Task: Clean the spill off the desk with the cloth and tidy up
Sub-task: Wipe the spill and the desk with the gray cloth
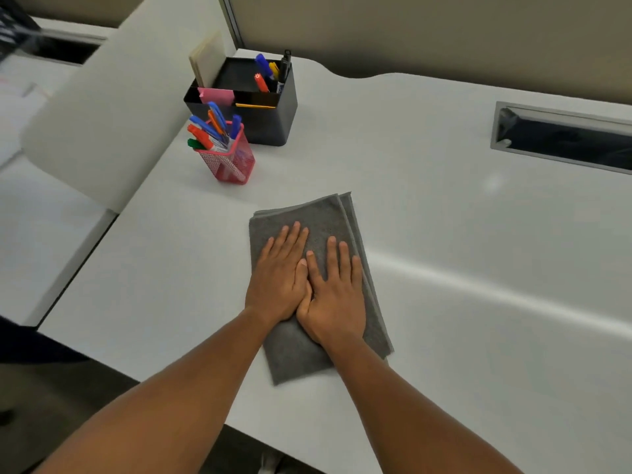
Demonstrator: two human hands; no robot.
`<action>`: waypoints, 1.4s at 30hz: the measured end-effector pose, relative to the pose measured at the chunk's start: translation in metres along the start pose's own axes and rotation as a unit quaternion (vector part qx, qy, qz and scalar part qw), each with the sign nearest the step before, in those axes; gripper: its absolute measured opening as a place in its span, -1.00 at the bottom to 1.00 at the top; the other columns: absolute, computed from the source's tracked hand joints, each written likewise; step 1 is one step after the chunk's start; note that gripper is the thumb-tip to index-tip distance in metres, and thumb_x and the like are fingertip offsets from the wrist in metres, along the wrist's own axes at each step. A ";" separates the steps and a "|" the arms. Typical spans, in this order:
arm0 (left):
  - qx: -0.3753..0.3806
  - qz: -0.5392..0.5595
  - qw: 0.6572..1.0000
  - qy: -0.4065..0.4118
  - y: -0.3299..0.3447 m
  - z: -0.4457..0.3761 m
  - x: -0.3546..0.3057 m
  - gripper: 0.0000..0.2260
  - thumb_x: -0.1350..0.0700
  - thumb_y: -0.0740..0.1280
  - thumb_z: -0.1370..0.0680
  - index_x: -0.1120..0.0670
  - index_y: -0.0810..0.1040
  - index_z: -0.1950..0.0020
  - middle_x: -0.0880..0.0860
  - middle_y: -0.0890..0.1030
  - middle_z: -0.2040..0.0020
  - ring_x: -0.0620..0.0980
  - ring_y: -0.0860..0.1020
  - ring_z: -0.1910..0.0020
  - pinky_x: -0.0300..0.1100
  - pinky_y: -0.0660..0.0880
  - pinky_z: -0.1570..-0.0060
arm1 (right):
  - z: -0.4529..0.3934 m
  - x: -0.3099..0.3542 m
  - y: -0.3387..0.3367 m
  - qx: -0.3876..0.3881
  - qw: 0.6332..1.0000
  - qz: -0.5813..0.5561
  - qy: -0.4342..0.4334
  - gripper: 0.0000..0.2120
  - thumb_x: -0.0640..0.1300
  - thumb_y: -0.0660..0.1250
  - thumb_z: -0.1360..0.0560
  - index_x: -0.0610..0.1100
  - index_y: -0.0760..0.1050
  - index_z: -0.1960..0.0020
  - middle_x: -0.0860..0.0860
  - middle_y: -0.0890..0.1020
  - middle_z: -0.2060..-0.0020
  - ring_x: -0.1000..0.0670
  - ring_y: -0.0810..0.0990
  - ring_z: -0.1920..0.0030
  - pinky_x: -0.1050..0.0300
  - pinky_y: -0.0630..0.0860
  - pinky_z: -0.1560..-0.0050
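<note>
Cloth: folded grey terry cloth [318, 234] lies flat on the white desk [478, 302], near its front edge.
Hands: left hand [278, 278] and right hand [333, 299] press side by side on it, palms flat, fingers spread, gripping nothing.
Spill: none visible; possibly under the cloth.
Risk: a wide wipe leftward could topple the pink mesh pen cup [229, 159], which looks light.
</note>
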State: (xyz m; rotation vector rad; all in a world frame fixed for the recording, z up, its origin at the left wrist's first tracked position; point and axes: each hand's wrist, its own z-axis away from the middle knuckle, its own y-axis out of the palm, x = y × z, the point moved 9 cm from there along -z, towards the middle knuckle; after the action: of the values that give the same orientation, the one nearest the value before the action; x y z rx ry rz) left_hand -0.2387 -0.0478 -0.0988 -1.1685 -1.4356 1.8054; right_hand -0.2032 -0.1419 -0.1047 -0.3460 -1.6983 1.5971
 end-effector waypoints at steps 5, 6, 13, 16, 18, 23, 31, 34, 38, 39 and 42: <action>-0.002 -0.009 1.000 -0.024 0.004 0.012 -0.008 -0.47 -0.02 -0.11 -0.63 0.04 -0.05 -0.61 0.00 -0.07 -0.62 -0.07 -0.15 -0.59 -0.02 -0.14 -0.57 | 0.013 -0.004 -0.002 0.007 1.000 -0.016 -0.020 -0.46 0.09 -0.10 -0.63 0.03 -0.07 -0.59 -0.08 -0.17 -0.58 -0.04 -0.30 -0.56 -0.12 -0.20 -0.54; -0.002 -0.008 1.000 -0.026 0.006 0.014 -0.011 -0.46 -0.02 -0.11 -0.63 0.04 -0.05 -0.61 0.01 -0.07 -0.62 -0.06 -0.15 -0.59 -0.01 -0.14 -0.57 | 0.016 -0.006 -0.003 0.009 1.000 -0.018 -0.022 -0.45 0.09 -0.10 -0.63 0.02 -0.07 -0.59 -0.08 -0.17 -0.58 -0.03 -0.31 -0.55 -0.11 -0.20 -0.54; -0.005 -0.010 0.999 -0.042 0.018 0.020 -0.046 -0.44 -0.03 -0.14 -0.61 0.06 -0.07 -0.61 0.03 -0.09 -0.62 -0.04 -0.17 -0.59 -0.01 -0.17 -0.56 | 0.032 -0.038 -0.014 0.024 0.999 -0.014 -0.041 -0.44 0.10 -0.13 -0.61 0.01 -0.07 -0.59 -0.06 -0.19 -0.58 -0.03 -0.32 -0.55 -0.09 -0.22 -0.54; -0.006 -0.020 0.999 -0.034 0.021 0.014 -0.068 -0.44 -0.02 -0.14 -0.61 0.06 -0.07 -0.61 0.03 -0.09 -0.62 -0.04 -0.18 -0.59 -0.01 -0.17 -0.56 | 0.035 -0.058 -0.025 0.015 0.999 -0.033 -0.030 -0.43 0.11 -0.21 -0.60 0.02 -0.04 -0.58 -0.04 -0.16 -0.58 -0.01 -0.31 -0.55 -0.07 -0.22 -0.55; -0.003 -0.011 1.000 -0.020 0.027 0.007 -0.089 -0.44 -0.04 -0.15 -0.60 0.05 -0.06 -0.61 0.02 -0.09 -0.62 -0.04 -0.17 -0.59 0.00 -0.16 -0.56 | 0.038 -0.077 -0.032 0.007 0.999 -0.031 -0.015 -0.43 0.10 -0.21 -0.60 0.02 -0.03 -0.58 -0.04 -0.15 -0.58 -0.01 -0.29 -0.55 -0.07 -0.21 -0.55; 0.010 -0.006 1.000 0.025 0.043 -0.017 -0.146 -0.45 -0.04 -0.12 -0.62 0.04 -0.05 -0.61 0.02 -0.07 -0.62 -0.05 -0.18 -0.59 0.02 -0.12 -0.56 | 0.043 -0.133 -0.050 -0.009 0.999 -0.020 0.038 -0.46 0.09 -0.11 -0.63 0.02 -0.08 -0.59 -0.03 -0.16 -0.58 0.00 -0.30 -0.55 -0.06 -0.20 -0.55; 0.034 -0.002 0.993 0.110 0.062 -0.063 -0.223 -0.45 -0.03 -0.08 -0.61 0.01 -0.02 -0.61 -0.01 -0.05 -0.62 -0.08 -0.15 -0.59 0.01 -0.14 -0.56 | 0.041 -0.209 -0.077 -0.041 0.990 -0.017 0.132 -0.46 0.10 -0.10 -0.63 0.04 -0.07 -0.58 -0.03 -0.15 -0.58 0.01 -0.28 -0.56 -0.08 -0.18 -0.55; 0.038 -0.001 0.991 0.131 0.067 -0.079 -0.242 -0.45 -0.04 -0.07 -0.61 0.00 0.00 -0.61 -0.02 -0.03 -0.62 -0.09 -0.13 -0.59 0.00 -0.13 -0.56 | 0.035 -0.229 -0.083 -0.053 0.986 -0.012 0.159 -0.46 0.10 -0.10 -0.63 0.04 -0.06 -0.58 -0.04 -0.13 -0.59 0.00 -0.26 -0.56 -0.08 -0.17 -0.55; 0.042 0.002 0.987 0.155 0.069 -0.099 -0.258 -0.46 -0.04 -0.05 -0.62 -0.01 0.00 -0.61 -0.03 -0.02 -0.62 -0.09 -0.12 -0.59 -0.02 -0.14 -0.56 | 0.025 -0.245 -0.090 -0.077 0.980 -0.005 0.183 -0.46 0.07 -0.02 -0.62 0.04 0.02 -0.58 -0.05 -0.07 -0.59 -0.01 -0.19 -0.57 -0.08 -0.16 -0.55; 0.043 0.002 0.986 0.161 0.069 -0.104 -0.261 -0.46 -0.04 -0.04 -0.62 -0.01 0.00 -0.61 -0.03 -0.02 -0.62 -0.09 -0.12 -0.59 -0.02 -0.14 -0.56 | 0.022 -0.249 -0.091 -0.079 0.979 -0.001 0.188 -0.46 0.06 -0.01 -0.61 0.04 0.02 -0.58 -0.05 -0.07 -0.59 -0.01 -0.19 -0.57 -0.08 -0.17 -0.55; 0.045 0.008 0.983 0.177 0.069 -0.121 -0.269 -0.46 -0.04 -0.02 -0.62 -0.01 0.02 -0.61 -0.03 0.00 -0.62 -0.10 -0.10 -0.59 -0.02 -0.13 -0.56 | 0.010 -0.260 -0.095 -0.085 0.976 0.009 0.200 -0.45 0.07 -0.02 -0.60 0.04 0.03 -0.58 -0.06 -0.06 -0.59 -0.03 -0.18 -0.58 -0.06 -0.19 -0.55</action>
State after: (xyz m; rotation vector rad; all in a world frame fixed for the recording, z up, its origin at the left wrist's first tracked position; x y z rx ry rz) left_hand 0.0013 -0.2331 -0.0928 -1.3735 -1.1316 1.5573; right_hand -0.0074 -0.3380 -0.1035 -0.7196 -1.5204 1.2904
